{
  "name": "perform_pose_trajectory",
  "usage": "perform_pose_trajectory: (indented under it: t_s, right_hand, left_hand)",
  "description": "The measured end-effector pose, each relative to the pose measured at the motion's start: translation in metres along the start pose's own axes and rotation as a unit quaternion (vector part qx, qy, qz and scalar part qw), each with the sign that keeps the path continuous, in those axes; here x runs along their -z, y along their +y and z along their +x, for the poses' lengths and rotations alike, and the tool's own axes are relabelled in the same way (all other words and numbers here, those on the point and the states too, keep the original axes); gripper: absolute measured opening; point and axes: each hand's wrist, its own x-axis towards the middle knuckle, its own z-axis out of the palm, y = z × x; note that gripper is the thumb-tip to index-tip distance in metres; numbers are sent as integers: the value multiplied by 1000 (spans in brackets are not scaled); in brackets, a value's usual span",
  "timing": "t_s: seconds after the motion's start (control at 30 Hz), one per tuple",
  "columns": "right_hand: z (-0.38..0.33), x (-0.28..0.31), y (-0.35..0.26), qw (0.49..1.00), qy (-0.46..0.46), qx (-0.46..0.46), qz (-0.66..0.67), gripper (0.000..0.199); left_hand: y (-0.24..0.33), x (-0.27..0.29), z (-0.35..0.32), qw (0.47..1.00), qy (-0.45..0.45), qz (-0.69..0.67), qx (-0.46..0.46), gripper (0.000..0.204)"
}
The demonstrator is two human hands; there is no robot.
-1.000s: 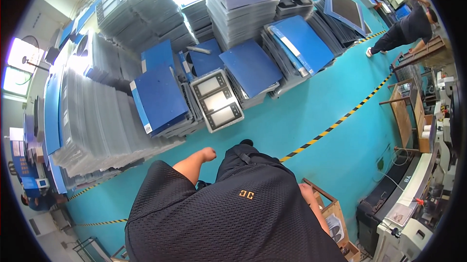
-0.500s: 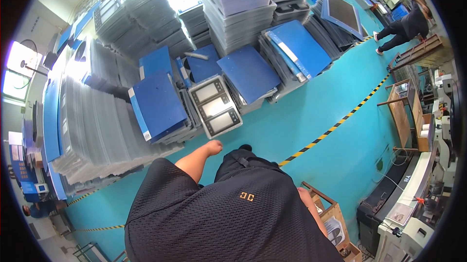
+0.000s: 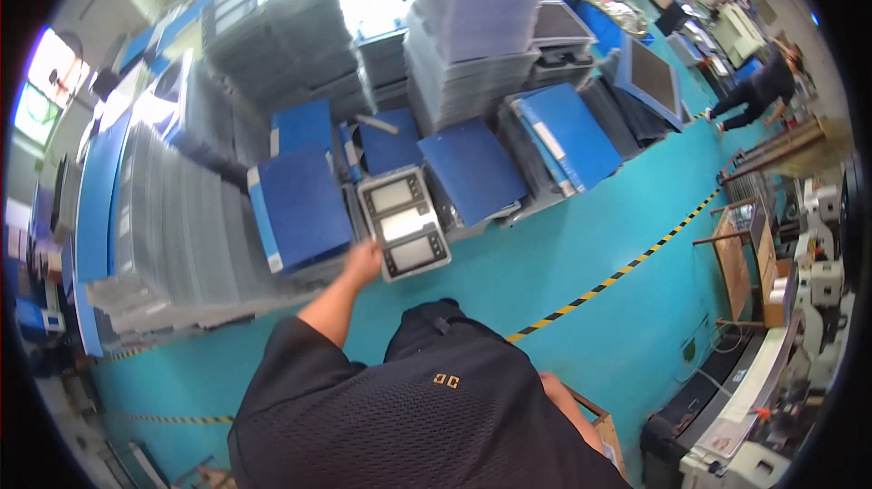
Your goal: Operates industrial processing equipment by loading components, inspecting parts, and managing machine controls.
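Left hand at the three-window panel, right hand down by our side.
We see the pale-framed panel (image 3: pixel 400 214) between blue-topped stacks (image 3: pixel 302 209), our left hand (image 3: pixel 364 260) at its lower left edge; blur, so we can't tell contact or grip. Right hand (image 3: pixel 551 388) mostly hidden by our shirt (image 3: pixel 400 425), grip unclear. Panel probably light, stiff, slick, windows perhaps fragile; we'd hold opposite frame edges, off the windows.
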Motion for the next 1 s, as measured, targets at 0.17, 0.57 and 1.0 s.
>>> perform_pose_trajectory:
  t_s: [0.17, 0.57, 1.0]
  right_hand:
    - [21, -7, -96, 994, 50, -21, -91, 23]
    - [158, -123, -465, 883, -56, 303, -355, 30]
    - [582, -377, -756, 789, 16, 335, -515, 36]
  left_hand:
    - [-49, 95, 77, 979, 161, 81, 90, 33]
    - [-123, 108, 145, 925, 125, 300, 197, 62]
    - [-146, 101, 192, 940, 80, 278, 182, 68]
